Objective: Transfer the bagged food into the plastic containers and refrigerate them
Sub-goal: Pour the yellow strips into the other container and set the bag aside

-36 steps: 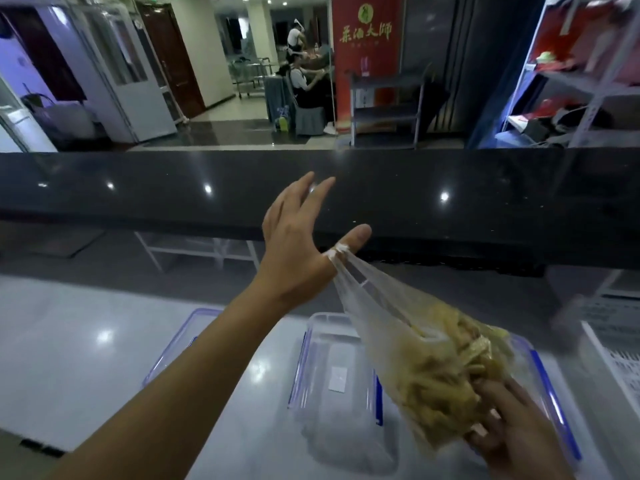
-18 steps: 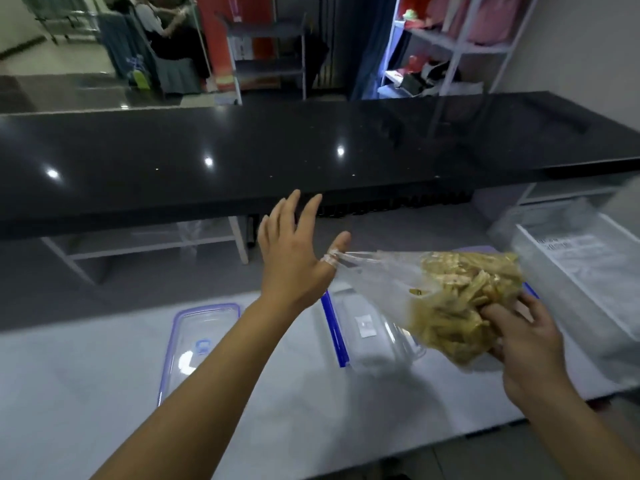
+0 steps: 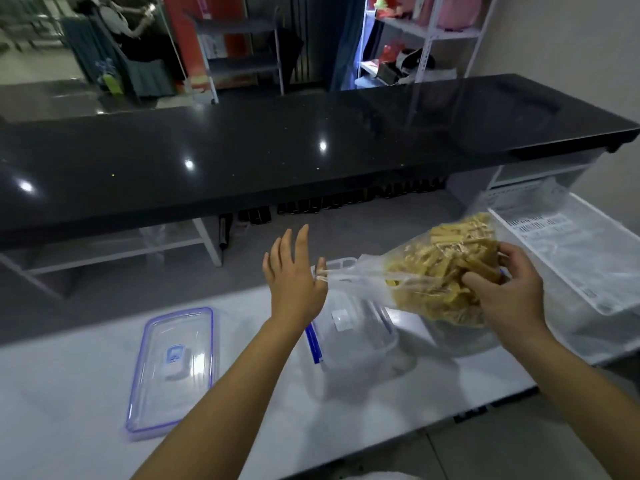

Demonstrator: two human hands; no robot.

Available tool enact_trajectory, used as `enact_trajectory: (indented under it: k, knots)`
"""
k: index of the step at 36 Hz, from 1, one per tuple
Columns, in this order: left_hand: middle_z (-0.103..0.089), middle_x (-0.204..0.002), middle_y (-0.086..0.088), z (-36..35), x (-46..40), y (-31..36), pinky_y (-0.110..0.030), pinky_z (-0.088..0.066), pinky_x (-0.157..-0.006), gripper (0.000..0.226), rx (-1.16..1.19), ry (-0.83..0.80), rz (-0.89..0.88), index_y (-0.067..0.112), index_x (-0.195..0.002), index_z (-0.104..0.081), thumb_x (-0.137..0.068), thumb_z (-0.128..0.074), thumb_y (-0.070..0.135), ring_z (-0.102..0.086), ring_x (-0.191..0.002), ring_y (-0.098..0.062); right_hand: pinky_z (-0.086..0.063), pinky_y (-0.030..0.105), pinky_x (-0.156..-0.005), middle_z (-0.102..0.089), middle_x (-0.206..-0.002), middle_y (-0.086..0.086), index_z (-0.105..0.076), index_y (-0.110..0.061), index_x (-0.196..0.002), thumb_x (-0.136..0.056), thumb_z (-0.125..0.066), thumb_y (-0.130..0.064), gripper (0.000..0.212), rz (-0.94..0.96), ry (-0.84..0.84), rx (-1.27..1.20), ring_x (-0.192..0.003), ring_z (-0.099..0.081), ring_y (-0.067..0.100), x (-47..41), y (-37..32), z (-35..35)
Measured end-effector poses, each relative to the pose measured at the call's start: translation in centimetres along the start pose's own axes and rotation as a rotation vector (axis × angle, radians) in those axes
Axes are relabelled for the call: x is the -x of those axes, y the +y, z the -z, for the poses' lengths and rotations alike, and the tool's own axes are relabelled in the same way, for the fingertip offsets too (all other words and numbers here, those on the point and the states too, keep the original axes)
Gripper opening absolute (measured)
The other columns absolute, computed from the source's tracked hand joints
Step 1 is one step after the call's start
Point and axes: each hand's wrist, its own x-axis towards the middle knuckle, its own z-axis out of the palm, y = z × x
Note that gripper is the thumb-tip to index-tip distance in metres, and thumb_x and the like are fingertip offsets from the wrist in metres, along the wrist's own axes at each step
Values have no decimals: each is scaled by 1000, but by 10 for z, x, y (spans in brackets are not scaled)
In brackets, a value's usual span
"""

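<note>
the left hand (image 3: pixel 294 282) has its fingers spread, with the bag's handle loop hooked on the thumb. the right hand (image 3: pixel 505 292) grips the full end of the bag of food (image 3: pixel 433 275), held sideways above the open container (image 3: pixel 349 327). the step seems to be pouring; next, the mouth must tip down over the container. the lid (image 3: pixel 173 368) lies to the left. the bag's mouth is hard to see, and no fridge is clearly in view.
</note>
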Motion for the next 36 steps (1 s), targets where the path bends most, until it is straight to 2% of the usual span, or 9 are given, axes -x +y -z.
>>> enact_trajectory:
  k: [3,10,14,18,21,26,30,32,36]
  knots:
    - [-16,-165,-6,-12,8,1,-46,-3,-123,57,12,15,25,25,-158,-17,-105,-37,33,-7,-152,-26,-51,12,-57,-66,-91,-33,-60,-50,-99,-62,-73,-24,47,58,-3,57,-79,-65,-8,-12,7,1]
    - [-7,-167,-8,-25,13,-2,-46,1,-123,58,-16,59,80,28,-158,-10,-105,-35,31,0,-153,-26,-60,43,-81,-68,-97,-25,-62,-50,-104,-65,-74,-22,50,104,-42,85,-91,-67,5,-36,15,-2]
    - [-6,-167,-8,-28,7,-1,-48,-1,-123,61,-9,94,118,28,-158,-9,-105,-38,30,-2,-153,-27,-62,44,-77,-68,-97,-21,-61,-46,-110,-69,-76,-15,53,128,-65,102,-87,-67,3,-44,12,-9]
    - [0,-167,-9,-30,1,-7,-50,-1,-122,67,-27,96,201,29,-158,-4,-103,-42,35,0,-153,-30,-61,49,-78,-69,-105,-11,-63,-37,-116,-67,-78,-13,56,156,-90,92,-96,-68,16,-51,12,-9]
    - [-2,-167,-8,-36,2,-2,-49,-1,-122,68,-45,103,140,30,-158,-5,-102,-43,34,-3,-153,-29,-60,48,-80,-67,-105,-15,-61,-41,-114,-65,-77,-18,56,180,-52,91,-100,-66,16,-54,8,-11]
    - [3,-167,-8,-41,5,-12,-49,1,-123,74,-49,9,265,31,-158,2,-100,-45,35,2,-153,-30,-60,48,-81,-69,-102,-14,-64,-38,-115,-68,-77,-14,54,206,-93,103,-97,-68,15,-56,7,-11]
    - [-1,-168,-3,-47,7,-4,-46,2,-122,70,-48,16,158,35,-157,-1,-101,-43,34,0,-153,-25,-59,33,-77,-68,-99,-25,-64,-45,-113,-70,-74,-17,52,226,-64,93,-94,-66,3,-58,2,-12]
    - [-3,-167,-5,-47,6,-5,-47,-1,-123,69,-62,6,194,33,-157,-2,-102,-43,31,-2,-153,-27,-56,27,-77,-67,-102,-22,-62,-46,-117,-74,-75,-11,56,225,-115,97,-97,-65,4,-55,4,-14]
    - [-5,-167,-8,-47,6,-11,-48,-2,-123,70,-29,8,248,30,-158,-5,-101,-45,31,-4,-153,-29,-55,24,-74,-69,-94,-29,-64,-59,-101,-75,-74,-6,60,233,-104,72,-91,-66,-3,-59,-1,-13]
